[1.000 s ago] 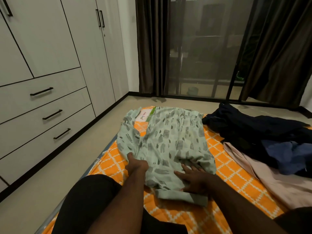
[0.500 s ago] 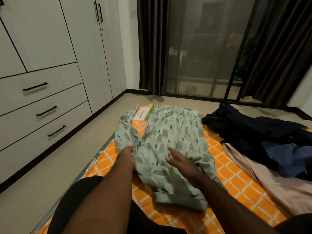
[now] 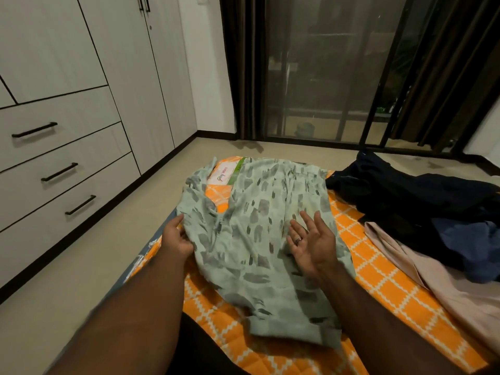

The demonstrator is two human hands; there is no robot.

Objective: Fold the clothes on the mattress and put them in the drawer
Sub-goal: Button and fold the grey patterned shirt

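Nearest, the cuffed hem (image 3: 295,332) of the pale green patterned garment (image 3: 254,239) is seen rumpled on the orange checked mattress (image 3: 378,288), and it is judged that this end should be flattened before any fold is made. Just beyond it, the garment's left edge is pinched by the left hand (image 3: 176,239), the thumb lying on top and the fingers tucked out of sight under the cloth. The right hand (image 3: 311,239) is held over the middle of the cloth with its fingers straight and spread, nothing being gripped, and whether the cloth is touched by it cannot be told. The step in hand is judged to be the folding of the left side inward. It is best done if the middle is pressed flat by the open palm while the pinched edge is lifted and drawn across in one even sweep, so that a straight fold line is made and the loose flap at the far left is not bunched. Farther off to the right, a beige garment (image 3: 446,290) and a heap of dark clothes (image 3: 405,201) are seen unfolded on the mattress. Farther to the left, across the floor, three drawers (image 3: 62,158) are seen closed, so one will have to be opened before anything is put away.
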